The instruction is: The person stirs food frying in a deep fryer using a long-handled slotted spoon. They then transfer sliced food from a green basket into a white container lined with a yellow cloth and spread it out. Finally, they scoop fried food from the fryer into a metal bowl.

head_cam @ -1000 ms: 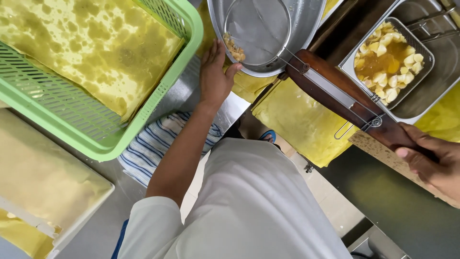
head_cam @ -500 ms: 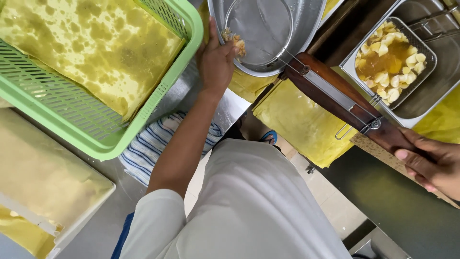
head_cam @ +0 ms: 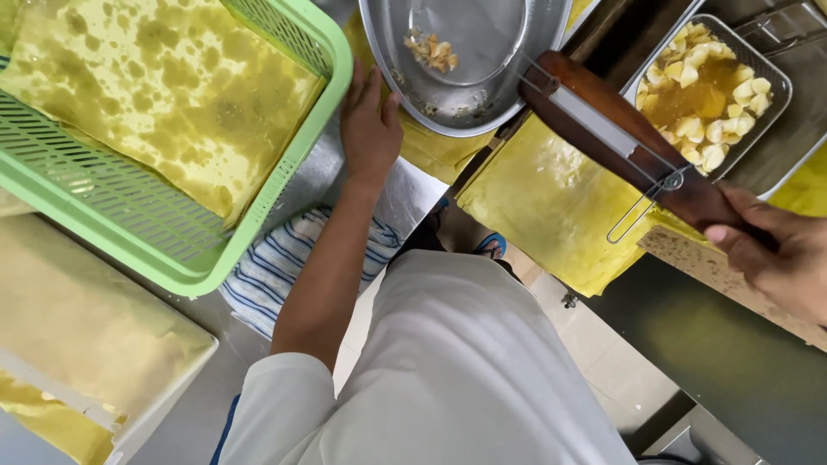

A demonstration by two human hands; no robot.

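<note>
Now the big green basket (head_cam: 185,250) fills the left of my view, lined with oil-blotched yellow paper (head_cam: 164,95), on the steel counter (head_cam: 413,194). To its right sits the round metal bowl (head_cam: 431,108). Half a second ago my left hand (head_cam: 369,120) was up over the rim with the fried scraps; it has since drawn back to the near edge, fingers together and flat against the rim, holding nothing, and the scraps (head_cam: 431,52) lie in the mesh skimmer (head_cam: 469,39) inside the bowl. My right hand (head_cam: 775,258), at the far right, keeps its grip closed around the skimmer's dark wooden handle (head_cam: 620,142). Beyond it, a wire tray (head_cam: 706,90) holds pale fried pieces in oil.
</note>
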